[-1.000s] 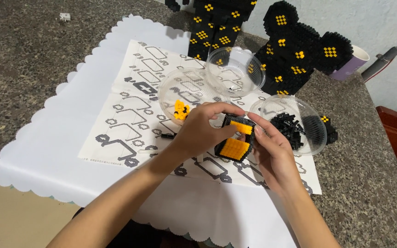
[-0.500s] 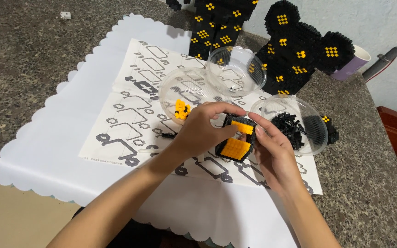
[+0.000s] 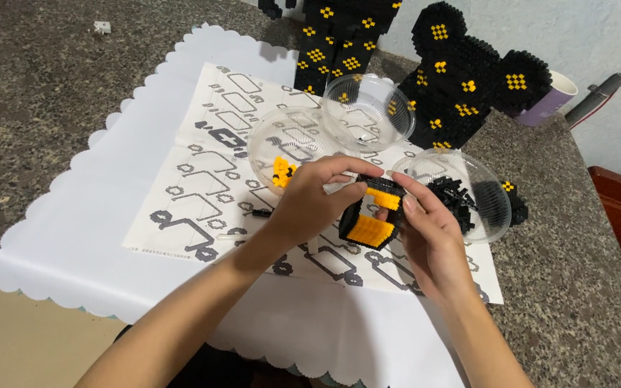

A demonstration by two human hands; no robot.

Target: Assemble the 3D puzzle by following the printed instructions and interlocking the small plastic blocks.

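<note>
Speckled granite counter against a pale wall, covered by a scalloped white sheet and a printed instruction sheet. Three clear plastic bowls sit beyond my hands; one holds black bricks, another orange ones. My left hand and right hand both grip a black-and-orange brick assembly between them, fingers curled closed on it, just above the instruction sheet.

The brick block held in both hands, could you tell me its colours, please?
Black with orange-yellow panels, on the brick block; the head view shows it.
</note>
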